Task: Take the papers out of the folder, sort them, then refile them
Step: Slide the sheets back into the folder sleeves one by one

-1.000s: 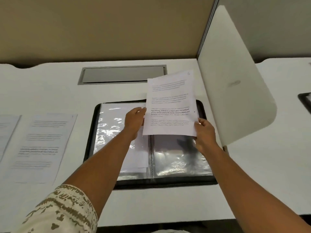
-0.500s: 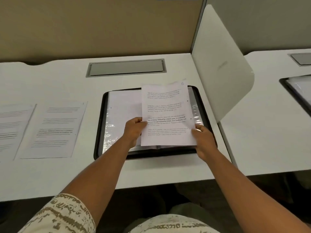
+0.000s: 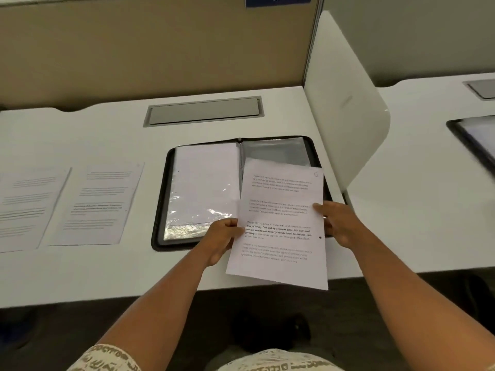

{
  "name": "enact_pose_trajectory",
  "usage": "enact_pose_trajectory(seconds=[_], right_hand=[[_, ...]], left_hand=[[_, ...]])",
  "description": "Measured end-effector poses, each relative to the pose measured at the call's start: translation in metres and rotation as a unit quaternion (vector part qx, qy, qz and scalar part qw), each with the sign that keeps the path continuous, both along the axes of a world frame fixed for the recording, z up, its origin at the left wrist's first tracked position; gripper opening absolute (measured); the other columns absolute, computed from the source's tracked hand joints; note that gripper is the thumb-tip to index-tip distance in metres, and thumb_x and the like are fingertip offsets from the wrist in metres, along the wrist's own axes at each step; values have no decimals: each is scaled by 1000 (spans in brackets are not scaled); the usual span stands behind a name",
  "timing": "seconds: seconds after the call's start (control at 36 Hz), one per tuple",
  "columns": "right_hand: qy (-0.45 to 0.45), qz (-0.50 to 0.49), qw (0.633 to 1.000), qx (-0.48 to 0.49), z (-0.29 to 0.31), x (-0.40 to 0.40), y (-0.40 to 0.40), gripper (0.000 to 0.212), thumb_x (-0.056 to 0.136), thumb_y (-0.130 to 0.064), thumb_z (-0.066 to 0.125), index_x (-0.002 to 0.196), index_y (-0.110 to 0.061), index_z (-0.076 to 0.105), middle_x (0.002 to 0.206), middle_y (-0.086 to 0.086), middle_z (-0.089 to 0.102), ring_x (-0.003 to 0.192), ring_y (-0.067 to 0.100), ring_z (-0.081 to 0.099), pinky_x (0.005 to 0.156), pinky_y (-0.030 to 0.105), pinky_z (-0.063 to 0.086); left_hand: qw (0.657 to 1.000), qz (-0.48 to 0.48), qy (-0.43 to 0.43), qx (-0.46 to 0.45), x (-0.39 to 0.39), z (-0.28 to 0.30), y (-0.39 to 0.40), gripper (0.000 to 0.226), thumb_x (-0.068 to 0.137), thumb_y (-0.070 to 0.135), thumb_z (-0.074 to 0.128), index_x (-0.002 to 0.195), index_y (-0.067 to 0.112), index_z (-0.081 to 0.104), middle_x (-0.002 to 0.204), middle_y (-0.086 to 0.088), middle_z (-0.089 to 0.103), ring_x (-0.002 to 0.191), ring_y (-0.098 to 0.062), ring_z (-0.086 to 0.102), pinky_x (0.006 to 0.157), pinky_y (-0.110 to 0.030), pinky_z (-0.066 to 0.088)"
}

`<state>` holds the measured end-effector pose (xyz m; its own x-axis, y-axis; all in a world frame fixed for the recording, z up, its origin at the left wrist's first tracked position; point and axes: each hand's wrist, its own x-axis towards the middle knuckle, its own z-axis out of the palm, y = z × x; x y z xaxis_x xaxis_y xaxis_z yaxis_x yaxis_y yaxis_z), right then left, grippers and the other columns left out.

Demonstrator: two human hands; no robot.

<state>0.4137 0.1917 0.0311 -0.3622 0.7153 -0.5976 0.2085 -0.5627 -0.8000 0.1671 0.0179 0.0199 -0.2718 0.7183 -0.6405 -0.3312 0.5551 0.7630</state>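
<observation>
Head view: blue sign point(image 3: 278, 0) cut off at top edge, digits unreadable. Printed sheet point(image 3: 281, 223) at lower centre, mostly blurred; bold line legible: "way of living. Defined by a slower pace". Pinched by left hand point(image 3: 221, 241) and right hand point(image 3: 338, 226) over open black folder point(image 3: 171, 183). Two sheets point(image 3: 96, 204) at left.

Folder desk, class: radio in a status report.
Left hand and right hand pinch one printed sheet above open folder. Two sorted sheets lie left. Nothing in the way.

held sheet point(image 3: 281, 223) hides folder's point(image 3: 166, 199) right pocket; print blurred.
</observation>
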Motion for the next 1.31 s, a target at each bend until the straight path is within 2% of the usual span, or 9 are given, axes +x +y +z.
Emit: enact_pose_trajectory(seconds=[0.17,0.31,0.53,0.67,0.75,0.83,1.08,1.19,1.31], right_hand=[[-25,11,1000,1,-15,27,-15,21,102,-13,57,121,-11,65,112,7,75,101,28,72,81,41,60],[-40,34,999,-4,-25,43,-24,20,101,-12,57,120,-10,65,110,8,75,97,27,74,78,40,61],[-73,53,996,-6,-27,44,-34,17,101,-12,58,115,-12,67,109,8,75,97,25,74,80,39,62],[-98,88,991,-22,-37,64,-57,17,102,-15,56,112,-19,69,105,4,77,96,24,74,87,44,61],[-100,86,991,-28,-35,69,-68,16,102,-15,56,109,-18,70,103,4,77,93,23,75,82,40,61],[-103,86,991,-28,-32,76,-81,16,102,-15,55,107,-18,70,100,2,77,90,20,75,74,33,60],[-131,80,987,-40,-37,75,-85,17,102,-16,55,104,-14,72,99,2,77,90,21,75,74,33,60],[-142,77,986,-33,-38,75,-85,22,104,-22,54,100,-11,73,98,3,77,91,21,74,75,32,59],[-153,83,984,-25,-43,73,-85,26,103,-25,55,98,-6,72,98,5,76,93,24,73,87,41,60]], left_hand=[[999,35,-15,-17,30,-14,-5,12,95,6,58,104,6,66,109,-14,74,102,-33,70,95,-45,55],[996,88,13,-8,44,-17,3,17,95,22,63,104,9,67,103,-15,73,86,-25,67,81,-39,53],[981,102,162,-29,46,-27,27,17,97,27,60,94,12,68,93,-6,70,81,-18,62,72,-33,51],[934,79,349,-13,58,-35,34,17,97,28,57,107,17,66,101,5,65,92,-15,62,79,-31,50],[895,42,443,27,58,-29,44,23,96,21,59,118,17,65,107,5,59,96,-12,58,83,-24,42],[872,-7,487,49,60,-28,58,22,93,15,60,113,18,68,108,3,59,99,-14,56,84,-25,43],[852,-239,462,51,63,-40,103,15,82,25,77,97,21,79,90,1,72,87,-14,66,78,-28,53],[805,-315,499,67,59,-42,107,25,81,30,81,103,20,77,95,-3,63,94,-18,57,76,-25,40],[761,-370,525,86,53,-44,104,27,88,38,73,111,24,72,110,-4,55,104,-21,47,83,-30,41]])
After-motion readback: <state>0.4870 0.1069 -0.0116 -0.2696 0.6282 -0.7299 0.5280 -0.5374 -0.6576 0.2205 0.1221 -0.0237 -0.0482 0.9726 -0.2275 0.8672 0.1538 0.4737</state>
